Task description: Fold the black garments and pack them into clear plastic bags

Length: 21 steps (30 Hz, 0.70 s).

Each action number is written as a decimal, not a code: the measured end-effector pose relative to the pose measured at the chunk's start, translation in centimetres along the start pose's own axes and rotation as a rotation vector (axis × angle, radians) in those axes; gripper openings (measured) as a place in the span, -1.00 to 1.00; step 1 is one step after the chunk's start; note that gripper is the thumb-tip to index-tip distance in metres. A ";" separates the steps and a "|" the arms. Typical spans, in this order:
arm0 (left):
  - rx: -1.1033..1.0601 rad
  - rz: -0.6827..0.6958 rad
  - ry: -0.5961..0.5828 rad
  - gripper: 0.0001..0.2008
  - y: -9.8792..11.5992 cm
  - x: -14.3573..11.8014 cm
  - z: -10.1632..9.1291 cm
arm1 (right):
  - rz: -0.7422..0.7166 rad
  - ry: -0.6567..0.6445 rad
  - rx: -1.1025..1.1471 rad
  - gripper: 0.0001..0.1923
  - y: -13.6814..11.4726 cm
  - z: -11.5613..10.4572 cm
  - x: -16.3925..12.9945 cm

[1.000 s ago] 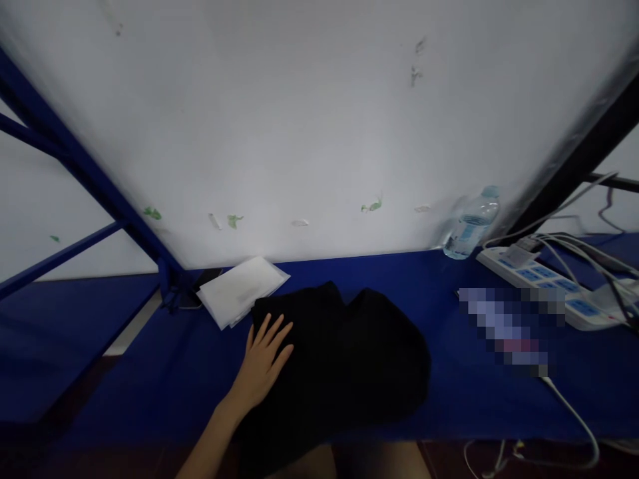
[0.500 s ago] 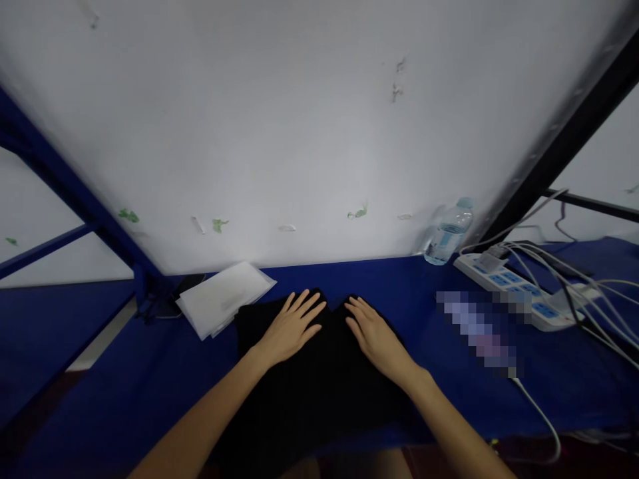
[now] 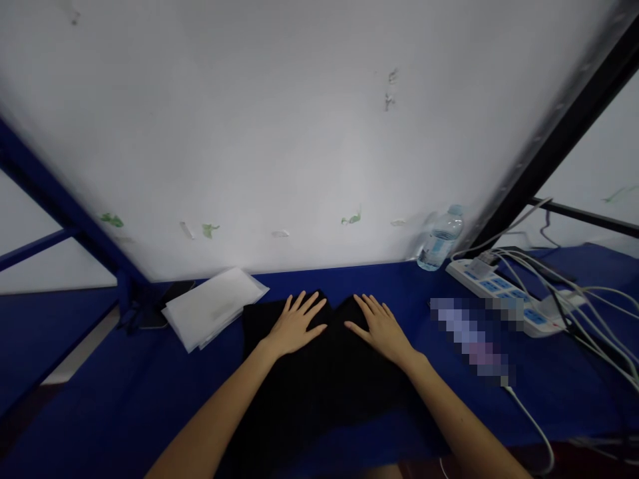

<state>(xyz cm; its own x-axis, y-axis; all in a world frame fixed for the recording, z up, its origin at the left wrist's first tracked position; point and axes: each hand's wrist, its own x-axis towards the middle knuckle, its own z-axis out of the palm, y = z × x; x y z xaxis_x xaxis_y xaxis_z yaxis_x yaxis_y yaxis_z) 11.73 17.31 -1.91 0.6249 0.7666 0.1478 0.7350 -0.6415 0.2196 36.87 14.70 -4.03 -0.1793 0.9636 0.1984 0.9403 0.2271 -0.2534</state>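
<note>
Pressing flat on the black folded cloth garment (image 3: 319, 372), both hands lie palm-down with fingers spread, neither grip closed on anything. The left hand (image 3: 294, 326) covers the garment's 11 o'clock portion, the right hand (image 3: 382, 327) its 1 o'clock portion. The garment rests on the blue-covered counter (image 3: 124, 399), beside the white folded sheet stack (image 3: 212, 307) at 10 o'clock. Judged step: smoothing the fabric. A following fold would require pinching an edge.

No lettering is legible anywhere; the water bottle (image 3: 440, 240) label is blurred.
</note>
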 end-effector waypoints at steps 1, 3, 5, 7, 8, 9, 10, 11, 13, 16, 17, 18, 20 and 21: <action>-0.003 -0.001 -0.001 -0.39 0.1 0.0 -0.2 | -0.006 0.010 0.014 -0.19 -0.1 -0.3 -0.1; -0.004 -0.018 0.021 -0.39 0.3 -0.6 -1.1 | -0.028 0.059 0.054 -0.24 -0.6 -1.5 -0.6; 0.004 -0.040 0.060 -0.40 0.8 -2.2 -2.4 | -0.058 0.108 0.102 -0.32 -1.7 -3.2 -1.9; 0.018 -0.049 0.075 -0.40 1.5 -4.8 -3.8 | -0.095 0.107 0.141 -0.40 -3.1 -4.9 -3.7; 0.026 -0.055 0.061 -0.40 1.9 -6.4 -4.3 | -0.117 0.080 0.155 -0.43 -3.7 -5.5 -4.7; 0.029 -0.066 0.042 -0.39 2.3 -8.1 -4.7 | -0.135 0.050 0.165 -0.44 -4.3 -5.9 -5.7; 0.027 -0.081 0.007 -0.38 2.6 -9.8 -4.9 | -0.153 0.015 0.166 -0.44 -4.8 -5.9 -6.6; 0.020 -0.094 -0.024 -0.35 2.9 -11.5 -4.9 | -0.171 -0.017 0.161 -0.43 -5.2 -5.8 -7.4; 0.010 -0.099 -0.079 -0.27 3.4 -14.1 -4.3 | -0.199 -0.058 0.140 -0.40 -5.6 -4.8 -8.5; 0.012 -0.131 -0.101 -0.17 3.7 -16.0 -3.1 | -0.213 -0.074 0.110 -0.37 -5.8 -3.2 -9.1; 0.012 -0.145 -0.104 -0.15 3.7 -16.3 -2.8 | -0.211 -0.075 0.105 -0.37 -5.8 -2.8 -9.2; 0.010 -0.155 -0.105 -0.15 3.8 -16.4 -2.5 | -0.208 -0.077 0.101 -0.38 -5.7 -2.6 -9.2; 0.002 -0.158 -0.103 -0.14 3.8 -16.5 -2.4 | -0.202 -0.089 0.105 -0.38 -5.7 -2.6 -9.3; -0.006 -0.149 -0.101 -0.14 3.7 -16.5 -2.5 | -0.201 -0.101 0.113 -0.38 -5.6 -2.9 -9.2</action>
<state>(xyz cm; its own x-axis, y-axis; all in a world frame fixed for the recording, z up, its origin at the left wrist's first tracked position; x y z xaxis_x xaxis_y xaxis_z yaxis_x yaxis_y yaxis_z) 3.50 2.38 -1.14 0.5323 0.8464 0.0160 0.8203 -0.5203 0.2374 34.11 4.12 -1.74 -0.3926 0.9054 0.1616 0.8457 0.4244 -0.3234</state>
